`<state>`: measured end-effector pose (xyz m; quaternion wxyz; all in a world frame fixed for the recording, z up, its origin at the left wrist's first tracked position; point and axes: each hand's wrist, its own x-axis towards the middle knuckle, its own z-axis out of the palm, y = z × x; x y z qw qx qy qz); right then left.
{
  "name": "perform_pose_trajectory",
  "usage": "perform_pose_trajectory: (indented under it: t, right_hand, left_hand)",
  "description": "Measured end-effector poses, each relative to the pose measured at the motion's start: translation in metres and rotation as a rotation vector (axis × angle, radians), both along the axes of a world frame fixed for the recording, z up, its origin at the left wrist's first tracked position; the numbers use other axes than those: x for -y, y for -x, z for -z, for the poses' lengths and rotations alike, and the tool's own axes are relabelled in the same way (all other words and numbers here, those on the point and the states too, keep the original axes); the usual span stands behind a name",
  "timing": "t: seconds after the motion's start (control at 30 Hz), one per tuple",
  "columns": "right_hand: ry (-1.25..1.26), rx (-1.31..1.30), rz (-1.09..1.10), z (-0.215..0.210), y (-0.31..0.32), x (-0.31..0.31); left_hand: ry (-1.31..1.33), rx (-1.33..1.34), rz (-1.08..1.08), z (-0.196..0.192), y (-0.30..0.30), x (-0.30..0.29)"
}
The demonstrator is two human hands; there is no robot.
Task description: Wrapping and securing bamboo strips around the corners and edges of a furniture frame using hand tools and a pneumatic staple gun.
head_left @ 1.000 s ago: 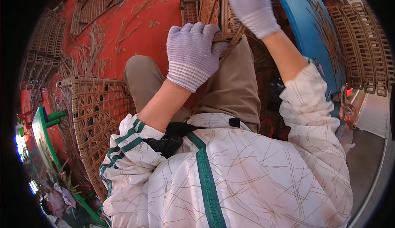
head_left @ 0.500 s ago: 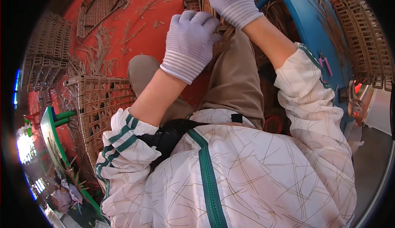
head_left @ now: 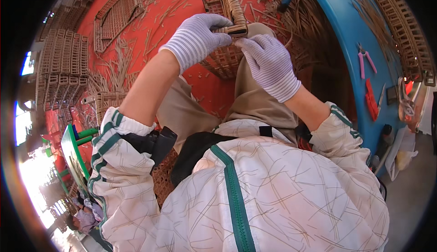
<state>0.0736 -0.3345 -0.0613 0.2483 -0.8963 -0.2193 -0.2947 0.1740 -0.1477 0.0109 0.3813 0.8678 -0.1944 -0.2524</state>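
Observation:
A brown woven basket (head_left: 236,11) stands between my knees, its wrapped rim corner toward me and its lattice side below. My left hand (head_left: 195,40), in a striped white glove, is closed on the rim at that corner, thumb underneath and fingers on top. My right hand (head_left: 269,65), gloved the same way, has its thumb and forefinger pinched together just under the corner. Whatever lies between those fingertips is too small to make out. A dark gap shows in the rim wrapping close to the corner.
To my right, a blue table (head_left: 334,13) holds pink-handled pliers (head_left: 366,61), a red-handled tool (head_left: 371,101) and scissors (head_left: 406,99). Loose strips litter the red floor (head_left: 168,29). Stacked woven frames (head_left: 63,65) stand at left, with a flat woven panel (head_left: 117,17) beyond.
My right hand has come down and nearer, below the rim corner. My left hand has shifted left and turned onto the rim. The basket's corner, hidden before, now shows.

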Motion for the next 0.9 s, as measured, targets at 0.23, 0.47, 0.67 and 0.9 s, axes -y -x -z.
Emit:
perform_pose_trajectory:
  t: [0.23, 0.47, 0.67, 0.9]
  right_hand:
    - [-0.285, -0.026, 0.028, -0.005, 0.008, -0.009]
    - [-0.129, 0.061, 0.058, 0.001, 0.003, -0.009]
    - [-0.077, 0.041, 0.129, -0.003, -0.004, -0.017]
    - [-0.01, 0.128, 0.035, 0.018, -0.011, -0.007]
  left_hand:
    - [-0.094, -0.153, 0.147, -0.023, -0.013, 0.006]
    - [-0.032, -0.141, 0.148, -0.014, -0.01, 0.002]
    - [0.017, -0.063, 0.139, -0.005, -0.008, -0.001]
    - [0.014, -0.05, 0.115, -0.005, -0.004, 0.003]
